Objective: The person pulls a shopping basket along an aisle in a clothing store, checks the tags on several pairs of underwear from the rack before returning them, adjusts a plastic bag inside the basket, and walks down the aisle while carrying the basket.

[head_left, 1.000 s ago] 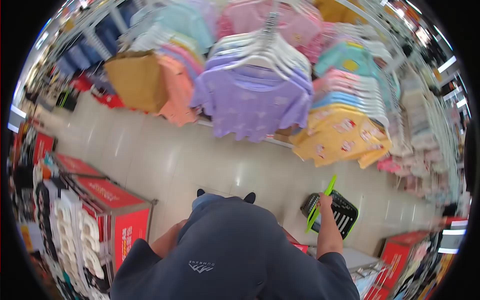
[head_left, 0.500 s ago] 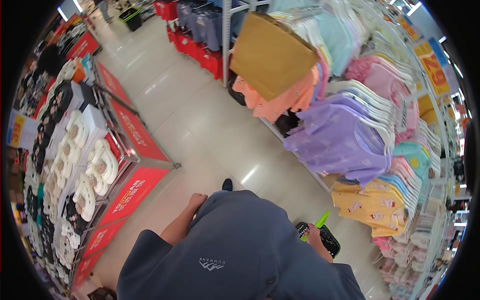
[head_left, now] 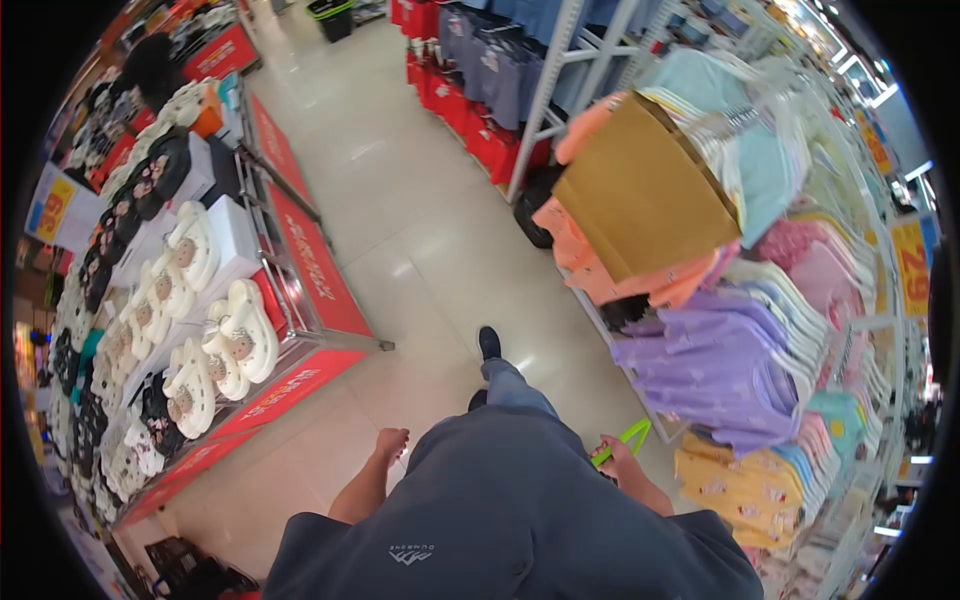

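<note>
My right hand (head_left: 620, 461) is wrapped round the bright green handle (head_left: 636, 436) of a shopping basket at my right side; the basket's body is hidden behind my hand and shirt. My left hand (head_left: 392, 442) hangs at my left side with its fingers curled and nothing visible in it. To its left stands a display table with white clogs (head_left: 240, 340) on top. On my right, purple shirts (head_left: 705, 365) and yellow shirts (head_left: 740, 485) hang on a rack, and a brown cardboard piece (head_left: 645, 190) covers part of some orange shirts (head_left: 572, 262).
A tiled aisle floor (head_left: 390, 215) runs ahead between the shoe table's red side panel (head_left: 305, 250) and the clothes racks. A white rack post (head_left: 545, 100) stands at the aisle's right edge. Far ahead is a black and green basket (head_left: 332, 18); a dark basket (head_left: 185, 565) lies lower left.
The view has turned left, from facing the shirt racks to looking along the aisle. The shoe table and cardboard appear nearer. My left hand has swung out from my body; my right keeps the handle.
</note>
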A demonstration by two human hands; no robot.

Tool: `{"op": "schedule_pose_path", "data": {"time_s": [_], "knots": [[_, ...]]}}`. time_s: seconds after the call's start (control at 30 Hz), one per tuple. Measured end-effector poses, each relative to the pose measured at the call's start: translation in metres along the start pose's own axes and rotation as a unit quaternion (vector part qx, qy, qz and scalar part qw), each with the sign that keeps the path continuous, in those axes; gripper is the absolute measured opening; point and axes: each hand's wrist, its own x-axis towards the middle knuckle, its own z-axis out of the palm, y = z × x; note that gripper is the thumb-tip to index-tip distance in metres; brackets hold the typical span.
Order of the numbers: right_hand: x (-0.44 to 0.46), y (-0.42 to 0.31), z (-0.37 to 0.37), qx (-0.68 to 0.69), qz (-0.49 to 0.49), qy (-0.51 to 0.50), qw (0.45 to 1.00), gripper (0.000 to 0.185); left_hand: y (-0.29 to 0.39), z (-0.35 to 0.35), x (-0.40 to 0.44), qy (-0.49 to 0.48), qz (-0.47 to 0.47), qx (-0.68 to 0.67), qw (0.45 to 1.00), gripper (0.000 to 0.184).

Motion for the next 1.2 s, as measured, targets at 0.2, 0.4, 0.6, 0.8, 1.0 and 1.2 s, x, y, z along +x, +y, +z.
{"op": "schedule_pose_path", "data": {"time_s": [0.2,0.4,0.6,0.8,1.0,1.2], "knots": [[-0.013,-0.048,0.091,-0.261,-0.072,-0.096,0.958,0.029,0.069,-0.006,0.019,0.024,0.028,-0.021,0.999,0.021],[-0.03,-0.097,0.184,-0.43,-0.202,-0.174,0.862,0.027,0.191,-0.025,0.037,0.032,0.072,0.003,0.997,0.022],[0.025,-0.121,0.255,-0.246,-0.006,-0.103,0.964,0.025,0.296,-0.05,0.068,0.076,0.134,0.013,0.988,0.024],[0.051,-0.139,0.32,-0.164,0.031,-0.065,0.984,0.023,0.362,-0.082,0.101,0.078,0.166,0.061,0.981,0.024],[0.063,-0.162,0.407,-0.131,0.031,-0.036,0.99,0.022,0.411,-0.141,0.177,0.102,0.17,0.101,0.975,0.032],[0.07,-0.188,0.509,-0.106,0.023,-0.023,0.994,0.021,0.505,-0.228,0.228,0.114,0.182,0.109,0.971,0.034]]}}
